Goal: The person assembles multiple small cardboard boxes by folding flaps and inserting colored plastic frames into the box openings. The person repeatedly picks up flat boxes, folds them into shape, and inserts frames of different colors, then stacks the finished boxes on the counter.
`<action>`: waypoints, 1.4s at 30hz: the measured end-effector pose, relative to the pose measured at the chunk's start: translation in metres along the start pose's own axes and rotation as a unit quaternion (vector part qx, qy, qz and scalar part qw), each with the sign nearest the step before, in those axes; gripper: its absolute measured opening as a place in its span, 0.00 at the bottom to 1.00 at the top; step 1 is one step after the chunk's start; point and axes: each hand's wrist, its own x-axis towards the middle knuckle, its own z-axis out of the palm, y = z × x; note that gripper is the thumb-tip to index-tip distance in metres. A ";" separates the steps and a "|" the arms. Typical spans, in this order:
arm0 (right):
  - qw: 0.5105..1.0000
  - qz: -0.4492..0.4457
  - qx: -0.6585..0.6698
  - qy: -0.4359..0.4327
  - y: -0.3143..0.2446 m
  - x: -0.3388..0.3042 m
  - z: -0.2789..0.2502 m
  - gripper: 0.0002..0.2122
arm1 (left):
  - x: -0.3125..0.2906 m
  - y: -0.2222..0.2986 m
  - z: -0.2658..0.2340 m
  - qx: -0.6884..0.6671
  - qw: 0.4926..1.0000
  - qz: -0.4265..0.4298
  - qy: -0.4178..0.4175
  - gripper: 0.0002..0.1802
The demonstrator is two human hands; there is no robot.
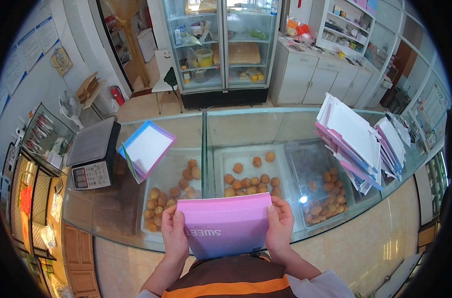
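In front of my body, above the near edge of the glass counter, I hold a pink-to-purple cardboard box [226, 223] with white lettering. My left hand [174, 233] is closed on its left edge, thumb on the near face. Its right edge is pinched the same way by my right hand [279, 226]. Whether the box is folded flat or opened out is hard to tell. Farther left on the glass top stands a box part [147, 148] with a white inside and blue and purple rims.
A stack of folded cardboard sheets [352, 131] leans at the counter's right. Under the glass, round brown pastries [248, 183] lie in trays. A digital scale [93, 156] occupies the left end. Behind the counter [265, 119] are a glass-door fridge [223, 49] and white cabinets [315, 74].
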 end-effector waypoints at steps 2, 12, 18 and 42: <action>1.000 -0.005 -0.019 -0.023 0.009 0.000 -0.012 0.11 | -0.002 -0.004 -0.001 -0.007 1.000 0.015 0.001 0.13; 0.976 0.116 0.048 -0.179 -0.026 0.005 -0.022 0.11 | 0.002 0.023 -0.022 -0.082 0.986 -0.075 -0.124 0.10; 0.709 -0.037 -0.289 -0.643 -0.055 0.069 -0.061 0.07 | 0.068 0.030 -0.075 0.224 0.764 0.041 -0.604 0.07; 0.640 -0.265 -0.517 -0.502 0.065 0.053 -0.085 0.38 | 0.036 -0.060 -0.042 0.538 0.608 0.294 -0.504 0.06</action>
